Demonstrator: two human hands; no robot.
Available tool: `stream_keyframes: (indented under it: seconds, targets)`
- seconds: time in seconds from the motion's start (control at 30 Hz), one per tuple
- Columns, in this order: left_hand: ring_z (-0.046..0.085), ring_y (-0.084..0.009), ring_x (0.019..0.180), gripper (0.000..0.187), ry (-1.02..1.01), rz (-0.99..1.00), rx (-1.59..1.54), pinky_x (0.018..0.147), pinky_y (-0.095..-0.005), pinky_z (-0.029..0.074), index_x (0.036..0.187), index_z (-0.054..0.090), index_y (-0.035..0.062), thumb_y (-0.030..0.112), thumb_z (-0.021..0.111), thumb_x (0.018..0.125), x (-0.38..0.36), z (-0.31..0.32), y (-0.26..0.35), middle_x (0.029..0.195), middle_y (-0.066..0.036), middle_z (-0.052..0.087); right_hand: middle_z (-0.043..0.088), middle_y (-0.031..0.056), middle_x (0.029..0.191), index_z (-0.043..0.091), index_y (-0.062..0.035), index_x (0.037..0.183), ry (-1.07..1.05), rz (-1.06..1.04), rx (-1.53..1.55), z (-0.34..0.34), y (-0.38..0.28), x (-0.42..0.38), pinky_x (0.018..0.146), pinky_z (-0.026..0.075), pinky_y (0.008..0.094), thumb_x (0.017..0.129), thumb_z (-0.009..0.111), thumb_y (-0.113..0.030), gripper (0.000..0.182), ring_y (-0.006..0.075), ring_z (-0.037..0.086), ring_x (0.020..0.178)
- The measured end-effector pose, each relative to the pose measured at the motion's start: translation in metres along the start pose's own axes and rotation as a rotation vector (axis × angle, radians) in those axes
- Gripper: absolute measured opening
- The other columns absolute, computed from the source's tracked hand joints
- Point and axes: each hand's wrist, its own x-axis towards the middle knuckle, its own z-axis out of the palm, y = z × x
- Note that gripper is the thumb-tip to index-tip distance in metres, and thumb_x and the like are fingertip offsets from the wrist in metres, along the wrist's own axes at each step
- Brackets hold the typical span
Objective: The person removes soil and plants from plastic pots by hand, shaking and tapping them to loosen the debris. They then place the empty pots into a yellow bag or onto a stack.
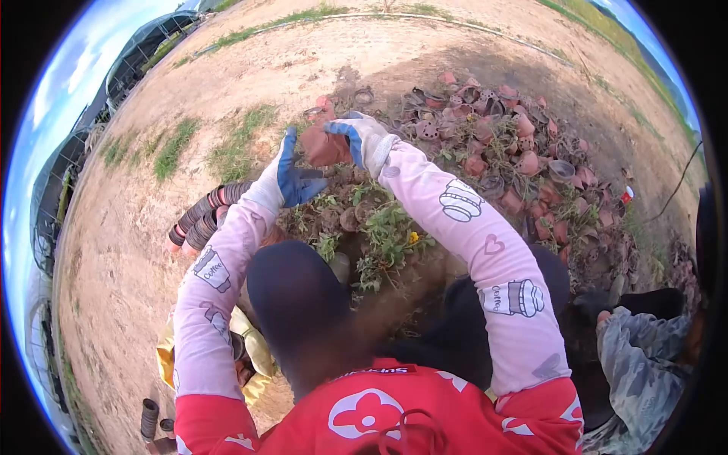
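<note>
At about half past eleven from you, the reddish pot (322, 147) is held up between your hands. Your right hand (365, 140) appears to grip its three o'clock side, though the glove hides the contact; your left hand (290, 180) has its fingers spread at seven o'clock. It should handle light, stiff and perhaps brittle: hold opposite side walls gently. More pots (523, 163) heap towards one o'clock.

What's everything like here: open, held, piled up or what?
Right hand: gloved, closed on the pot.
Reddish-brown pot: held.
Left hand: gloved, open.
Pot heap: jumbled.
Dark pots: nested in rows, lying sideways.
Yellow bag: open, things inside.
Green plants: leafy, tangled.
</note>
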Motion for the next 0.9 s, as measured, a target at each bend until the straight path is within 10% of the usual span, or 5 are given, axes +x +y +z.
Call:
stream_keyframes:
  seconds: [0.1,0.27,0.33,0.5,0.9]
  targets:
    - [0.062,-0.0264,0.089,0.071,-0.696,-0.081,-0.074,0.061,-0.0363,0.055,0.125,0.046,0.0104,0.066,0.047,0.082,0.050,-0.026,0.007,0.111,-0.016,0.059,0.061,0.0056,0.080,0.058,-0.0036,0.095,-0.008,-0.135,-0.044,0.019,0.012,-0.034,0.059,0.047,0.0268,0.082,0.067,-0.012,0.018,0.0143,0.058,0.066]
    - [0.061,-0.0155,0.081,0.052,-0.206,0.170,0.354,0.062,-0.0347,0.049,0.108,0.058,0.0135,0.059,0.050,0.085,0.048,-0.002,0.020,0.100,-0.004,0.063,0.063,0.0068,0.095,0.056,-0.0044,0.110,0.128,-0.067,0.055,0.001,0.050,-0.034,0.070,0.049,0.0266,0.091,0.056,-0.024,0.027,0.0152,0.061,0.082]
    - [0.061,-0.0189,0.083,0.049,0.038,0.556,0.977,0.069,-0.0326,0.048,0.109,0.056,0.0078,0.052,0.053,0.086,0.017,0.029,0.029,0.097,-0.005,0.063,0.063,0.0039,0.083,0.059,-0.0059,0.101,0.009,0.127,0.830,-0.017,0.086,-0.013,0.061,0.047,0.0290,0.093,0.050,-0.038,0.034,0.0150,0.057,0.068]
    - [0.059,-0.0330,0.096,0.042,-0.054,0.976,1.482,0.082,-0.0379,0.047,0.111,0.056,0.0075,0.039,0.059,0.083,0.010,0.057,0.009,0.101,-0.018,0.061,0.052,0.0105,0.124,0.044,-0.0040,0.128,-0.157,-0.078,0.895,-0.015,0.079,-0.059,0.093,0.046,0.0377,0.097,0.030,-0.032,0.044,0.0221,0.054,0.111]
    - [0.052,-0.0231,0.109,0.071,-0.229,0.773,1.229,0.094,-0.0336,0.042,0.127,0.044,0.0057,0.027,0.077,0.068,0.039,0.030,-0.025,0.119,-0.013,0.053,0.048,0.0142,0.130,0.044,-0.0044,0.128,-0.216,-0.116,1.276,-0.025,0.129,-0.082,0.100,0.039,0.0480,0.089,0.050,-0.023,0.044,0.0309,0.048,0.118]
